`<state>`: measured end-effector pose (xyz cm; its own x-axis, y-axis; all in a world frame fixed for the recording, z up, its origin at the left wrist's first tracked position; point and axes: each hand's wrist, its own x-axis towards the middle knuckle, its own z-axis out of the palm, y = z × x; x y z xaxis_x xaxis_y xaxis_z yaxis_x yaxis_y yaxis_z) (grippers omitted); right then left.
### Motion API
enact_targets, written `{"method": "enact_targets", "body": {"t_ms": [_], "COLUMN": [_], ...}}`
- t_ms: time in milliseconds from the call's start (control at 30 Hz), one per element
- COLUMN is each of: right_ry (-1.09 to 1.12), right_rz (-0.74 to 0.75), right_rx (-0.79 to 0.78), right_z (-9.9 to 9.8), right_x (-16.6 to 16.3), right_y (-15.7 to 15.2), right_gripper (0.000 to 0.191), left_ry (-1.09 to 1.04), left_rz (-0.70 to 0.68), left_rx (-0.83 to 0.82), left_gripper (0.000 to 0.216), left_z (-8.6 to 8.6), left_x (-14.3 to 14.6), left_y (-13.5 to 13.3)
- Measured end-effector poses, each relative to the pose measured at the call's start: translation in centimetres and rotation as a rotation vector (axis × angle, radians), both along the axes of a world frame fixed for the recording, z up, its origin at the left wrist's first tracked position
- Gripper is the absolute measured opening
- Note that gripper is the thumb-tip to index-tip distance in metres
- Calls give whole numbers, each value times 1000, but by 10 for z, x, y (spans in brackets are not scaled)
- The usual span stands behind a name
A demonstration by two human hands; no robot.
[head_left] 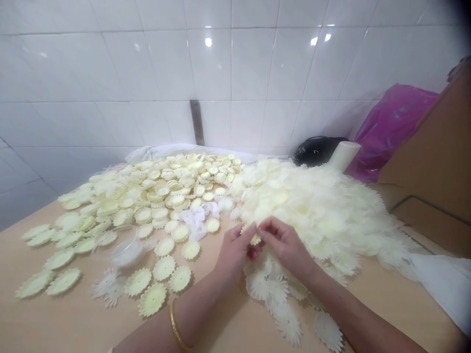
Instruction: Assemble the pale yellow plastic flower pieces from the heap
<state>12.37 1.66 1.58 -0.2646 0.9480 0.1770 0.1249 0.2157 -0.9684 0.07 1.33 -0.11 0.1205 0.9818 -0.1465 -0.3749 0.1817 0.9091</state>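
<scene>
A pale yellow disc with a notched edge (pixel 255 239) is pinched between my two hands over the front of the table. My left hand (pixel 237 247), with a gold bangle (pixel 175 326) on its forearm, grips the disc from the left. My right hand (pixel 282 241) has thumb and fingers closed at the disc's right edge; what lies between those fingertips is too small to make out. Below and right of the hands lie loose thin white scalloped pieces (pixel 289 321). A big heap of such translucent white pieces (pixel 312 201) rises just behind my right hand.
Left of centre a pile of stacked yellow notched discs (pixel 176 189) spreads over the wooden table (pixel 217 318). A clear round container (pixel 127 252) and crumpled white tissue (pixel 194 220) lie among them. Behind stand a white roll (pixel 344 156), black bag (pixel 318 151), magenta bag (pixel 393 122) and cardboard box (pixel 434 157).
</scene>
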Motion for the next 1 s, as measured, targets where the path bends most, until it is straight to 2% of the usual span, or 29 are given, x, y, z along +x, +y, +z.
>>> {"method": "enact_targets", "body": {"t_ms": [100,200,300,400,467,567,667,800,900,1000], "right_ry": [-23,-192,-415,-546,-548,-451,-338,-247,-255,-252], "right_rz": [-98,-215,-223,-187,-191,-200,-220,-246,-208,-189], "right_rx": [42,256,532,653,614,432,295,215,203,200], "right_z": [-1,-4,-6,-7,-6,-3,-2,0,2,4], "right_x": [1,2,2,1,1,3,4,4,4,5], "right_y": [1,2,1,0,0,0,1,3,2,2], "right_gripper": [12,5,10,11,8,9,7,7,10,15], "left_ry": [-111,-161,-208,-251,-240,-179,-133,-82,94,229], "left_rz": [-67,-75,-49,-10,-6,-64,-115,-71,-2,-9], "left_rx": [-95,-166,-174,-163,-184,-205,-144,-55,8,91], "left_gripper": [27,17,12,14,18,23,25,25,17,10], "left_z": [7,11,8,6,7,11,14,9,4,4], "left_x": [2,3,3,3,3,1,1,0,-3,-5], "left_y": [0,2,3,5,5,4,2,0,3,5]}}
